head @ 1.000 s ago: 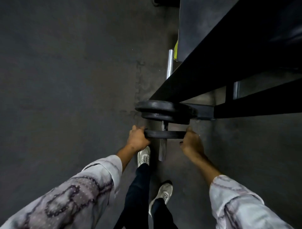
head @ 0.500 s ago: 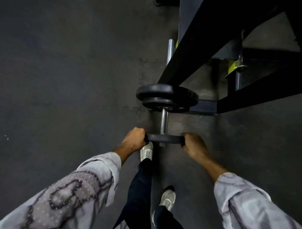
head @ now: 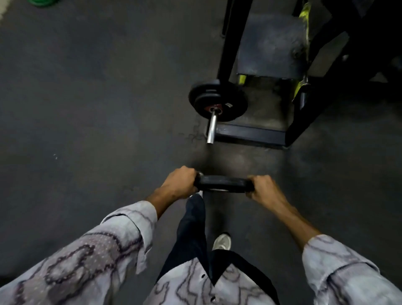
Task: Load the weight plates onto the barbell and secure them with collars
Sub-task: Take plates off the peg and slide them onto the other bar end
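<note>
Plate (head: 224,184) was held edge-on between both hands, left hand (head: 178,184) clamped on its left rim and right hand (head: 264,188) clamped on its right rim, fingers curled round the edge on each side. A two-sided grip was probably chosen to keep the disc upright and its bore square to the bar. The plate was carried in mid-air, well apart from the bare sleeve end of the barbell (head: 212,128), which pointed toward the person. Two loaded plates (head: 217,102) were already seated far up the sleeve, against the black rack frame (head: 250,133) on which the bar appeared to be supported. No collar was seen on the sleeve, so securing was judged not yet done. The centre hole of the held plate was hidden by the edge-on angle. The far end of the bar was cut off behind the frame. Fingertips were hidden behind the plate. A green object (head: 43,2) at the top edge was cropped and could not be identified. Sleeves and one shoe (head: 221,241) were blurred.
</note>
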